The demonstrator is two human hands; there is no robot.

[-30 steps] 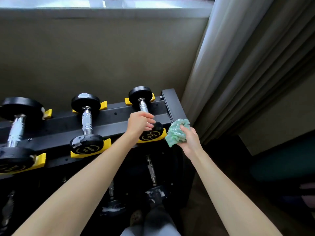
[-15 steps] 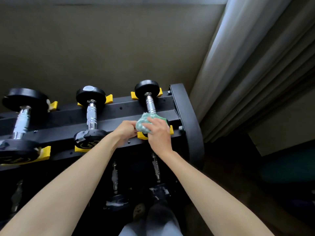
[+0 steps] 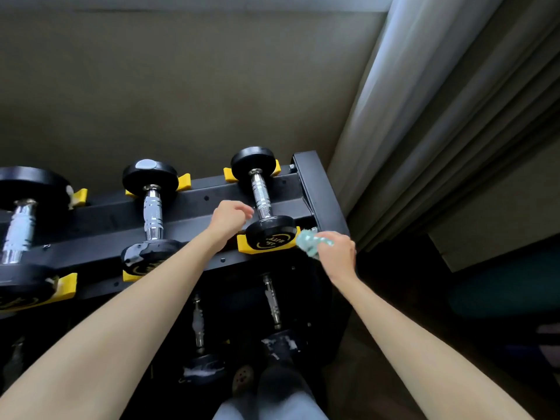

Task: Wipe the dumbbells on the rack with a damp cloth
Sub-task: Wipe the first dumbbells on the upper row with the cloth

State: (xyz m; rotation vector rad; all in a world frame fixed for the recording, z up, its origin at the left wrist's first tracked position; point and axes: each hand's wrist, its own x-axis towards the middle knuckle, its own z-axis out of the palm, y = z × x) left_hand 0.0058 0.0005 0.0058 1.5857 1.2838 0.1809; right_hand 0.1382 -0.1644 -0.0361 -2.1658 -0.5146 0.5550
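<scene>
The right dumbbell (image 3: 262,196) lies in the last slot of the rack's (image 3: 197,194) top tier, just inside the end post. It has two round black heads and a chrome handle with a knurled grip. The near head shows a yellow ring of lettering on its face and sits in a yellow cradle (image 3: 249,248). The far head sits in a second cradle at the back rail.

The left hand (image 3: 230,221) is just left of the handle, over the rack's bars. Its fingers are loosely curled and hold nothing, and whether the fingertips touch the chrome cannot be told. The right hand (image 3: 336,256) grips a bunched pale green cloth (image 3: 309,242), which sits just beside the right end of the near cradle, at the rack's corner.

The middle dumbbell (image 3: 153,212) has a grey cap on its far head and white scuffs on its near one. The left dumbbell (image 3: 19,231) is larger and partly cut off by the frame edge. Smaller dumbbells (image 3: 272,301) lie on a lower tier in shadow, their heads flecked with white. A grey curtain (image 3: 424,116) hangs to the right of the rack, and a plain wall (image 3: 181,86) stands behind it.
</scene>
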